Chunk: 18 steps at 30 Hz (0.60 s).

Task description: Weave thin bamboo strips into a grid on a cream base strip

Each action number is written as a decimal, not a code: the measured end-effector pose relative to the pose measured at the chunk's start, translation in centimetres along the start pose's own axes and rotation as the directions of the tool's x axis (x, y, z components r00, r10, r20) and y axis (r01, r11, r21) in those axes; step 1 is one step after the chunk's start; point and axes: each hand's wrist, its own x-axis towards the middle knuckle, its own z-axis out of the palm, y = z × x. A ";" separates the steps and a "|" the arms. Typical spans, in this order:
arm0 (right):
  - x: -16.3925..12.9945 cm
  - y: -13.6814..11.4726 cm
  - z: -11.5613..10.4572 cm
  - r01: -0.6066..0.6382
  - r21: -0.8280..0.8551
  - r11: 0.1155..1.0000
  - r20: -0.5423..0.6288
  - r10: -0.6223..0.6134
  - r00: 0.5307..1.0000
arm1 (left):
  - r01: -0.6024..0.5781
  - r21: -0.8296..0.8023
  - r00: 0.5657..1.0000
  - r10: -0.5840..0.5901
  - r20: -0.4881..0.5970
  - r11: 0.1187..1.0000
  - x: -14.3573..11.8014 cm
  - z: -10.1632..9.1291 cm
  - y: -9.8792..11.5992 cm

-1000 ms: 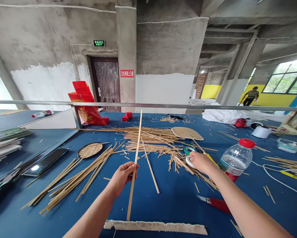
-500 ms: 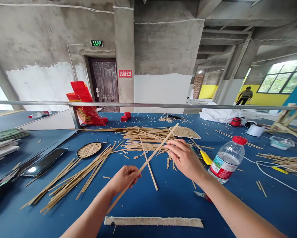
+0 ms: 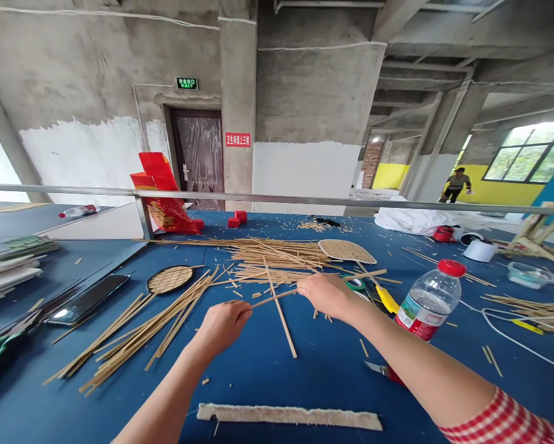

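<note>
A thin, pale bamboo strip (image 3: 277, 295) runs nearly level across the frame's centre, above the blue table (image 3: 304, 370); it looks flat and straight. The left hand (image 3: 221, 324) pinches its near end; the right hand (image 3: 327, 295) clasps its middle.

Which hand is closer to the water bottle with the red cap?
The right hand. It sits just left of the water bottle, gripping a bamboo strip. The left hand holds the strip's other end, farther left.

A water bottle (image 3: 431, 300) with a red cap stands on the blue table (image 3: 332, 364); 2 woven mats (image 3: 169, 279) (image 3: 347, 250), a phone (image 3: 88, 300) and a red box (image 3: 163, 196) lie farther off.
</note>
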 end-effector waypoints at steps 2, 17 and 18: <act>0.5 -0.3 0.0 -0.078 -0.012 0.997 -0.010 0.078 0.997 | 0.019 0.016 0.997 -0.018 -0.069 1.000 0.1 -0.6 -0.2; 4.5 -1.6 5.2 -0.284 0.217 0.934 -0.131 0.316 0.940 | 0.375 -0.645 0.903 -0.420 0.092 0.666 1.6 2.0 -2.4; 5.0 -1.7 6.4 -0.322 0.237 0.916 -0.074 0.348 0.934 | 0.386 -0.689 0.895 -0.431 0.119 0.613 1.7 2.1 -2.4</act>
